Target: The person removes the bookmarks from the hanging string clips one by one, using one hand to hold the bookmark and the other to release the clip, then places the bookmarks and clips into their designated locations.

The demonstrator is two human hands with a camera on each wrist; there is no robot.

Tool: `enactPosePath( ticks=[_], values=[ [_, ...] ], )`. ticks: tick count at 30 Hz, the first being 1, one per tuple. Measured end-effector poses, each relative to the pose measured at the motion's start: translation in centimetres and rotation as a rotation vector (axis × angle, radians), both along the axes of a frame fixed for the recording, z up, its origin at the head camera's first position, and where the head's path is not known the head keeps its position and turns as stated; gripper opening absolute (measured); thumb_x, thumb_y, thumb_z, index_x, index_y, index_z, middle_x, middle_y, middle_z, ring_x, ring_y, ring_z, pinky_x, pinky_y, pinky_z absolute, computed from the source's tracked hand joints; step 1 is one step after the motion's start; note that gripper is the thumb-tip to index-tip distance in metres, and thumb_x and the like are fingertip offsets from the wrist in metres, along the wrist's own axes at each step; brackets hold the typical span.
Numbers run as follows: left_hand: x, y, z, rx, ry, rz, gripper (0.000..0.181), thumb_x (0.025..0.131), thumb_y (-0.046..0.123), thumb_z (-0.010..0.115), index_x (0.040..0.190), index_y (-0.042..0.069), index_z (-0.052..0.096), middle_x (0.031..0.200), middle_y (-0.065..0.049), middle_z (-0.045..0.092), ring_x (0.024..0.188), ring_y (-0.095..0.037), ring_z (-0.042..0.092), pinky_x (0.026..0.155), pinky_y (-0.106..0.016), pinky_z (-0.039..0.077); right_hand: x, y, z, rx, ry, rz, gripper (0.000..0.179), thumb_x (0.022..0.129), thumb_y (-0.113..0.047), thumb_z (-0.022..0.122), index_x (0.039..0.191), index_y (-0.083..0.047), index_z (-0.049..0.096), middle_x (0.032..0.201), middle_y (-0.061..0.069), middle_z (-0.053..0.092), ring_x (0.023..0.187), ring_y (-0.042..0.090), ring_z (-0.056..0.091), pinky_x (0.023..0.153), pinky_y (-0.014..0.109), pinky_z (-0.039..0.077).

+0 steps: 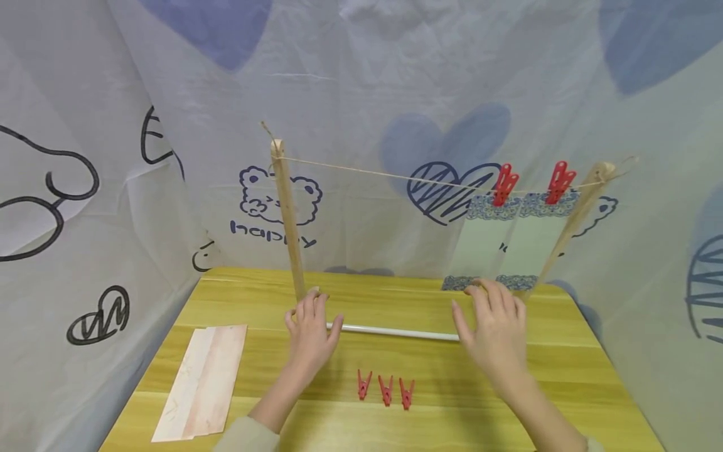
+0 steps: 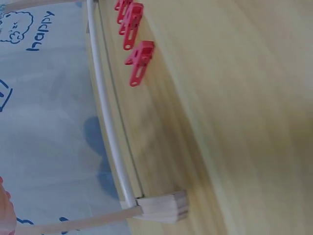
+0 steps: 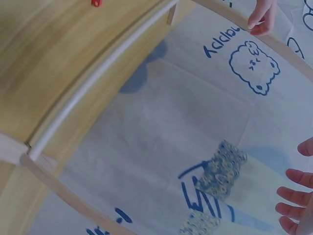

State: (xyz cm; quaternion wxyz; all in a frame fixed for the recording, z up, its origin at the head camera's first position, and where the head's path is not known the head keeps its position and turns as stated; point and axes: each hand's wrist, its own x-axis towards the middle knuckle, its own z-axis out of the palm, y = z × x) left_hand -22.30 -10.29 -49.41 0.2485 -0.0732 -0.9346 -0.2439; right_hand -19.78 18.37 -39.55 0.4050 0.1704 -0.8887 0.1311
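In the head view, the rod (image 1: 398, 333) runs nearly nine to three o'clock between both hands. From the left hand (image 1: 312, 329), loosely spread, the left post (image 1: 290, 220) rises just short of twelve; from the right hand (image 1: 496, 333), wide and empty, the right post (image 1: 573, 226) rises toward one. Left-hand contact with its post cannot be told.

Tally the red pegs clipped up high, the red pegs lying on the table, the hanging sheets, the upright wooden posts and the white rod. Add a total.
Clipped red pegs: 2
Loose red pegs: 3
Hanging sheets: 2
Wooden posts: 2
White rod: 1
Total: 10
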Motion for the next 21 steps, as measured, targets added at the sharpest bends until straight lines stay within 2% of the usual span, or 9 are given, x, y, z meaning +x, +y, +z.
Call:
enactPosePath(
  ticks=[5, 9, 15, 21],
  values=[
    [-1.0, 0.8, 0.7, 0.003, -0.02, -0.038, 0.047, 0.09, 0.036, 0.053, 0.125, 0.004, 0.045, 0.127, -0.016, 0.041, 0.119, -0.032, 0.033, 0.095, -0.054, 0.018, -0.2, 0.5, 1.3, 0.006, 0.024, 0.001, 0.052, 0.091, -0.048, 0.04, 0.097, 0.001, 0.059, 0.108, 0.019, 0.057, 0.102, 0.037, 0.048, 0.083, 0.051, 0.034],
    [-1.7, 1.2, 1.1, 0.014, -0.008, -0.088, 0.046, 0.091, 0.035, 0.053, 0.124, 0.005, 0.046, 0.127, -0.016, 0.042, 0.117, -0.033, 0.035, 0.095, -0.053, 0.018, -0.5, 0.8, 2.3, 0.007, 0.057, 0.016, 0.057, 0.093, -0.05, 0.034, 0.096, 0.001, 0.058, 0.107, 0.02, 0.057, 0.099, 0.038, 0.049, 0.08, 0.052, 0.035],
    [-2.8, 1.7, 1.9, 0.023, 0.022, -0.162, 0.046, 0.091, 0.036, 0.051, 0.124, 0.004, 0.045, 0.127, -0.016, 0.042, 0.114, -0.032, 0.038, 0.094, -0.052, 0.02, -0.9, 1.3, 3.8, -0.008, 0.093, 0.071, 0.044, 0.091, -0.039, 0.044, 0.097, 0.002, 0.058, 0.107, 0.021, 0.057, 0.098, 0.039, 0.05, 0.078, 0.052, 0.034],
    [-3.8, 2.5, 2.7, 0.059, 0.022, -0.256, 0.046, 0.091, 0.032, 0.052, 0.126, 0.002, 0.044, 0.129, -0.018, 0.039, 0.118, -0.034, 0.035, 0.094, -0.055, 0.017, -1.2, 2.2, 5.7, 0.001, 0.099, 0.114, 0.051, 0.094, -0.045, 0.039, 0.1, 0.002, 0.058, 0.11, 0.022, 0.055, 0.102, 0.039, 0.048, 0.08, 0.053, 0.032]
  ],
)
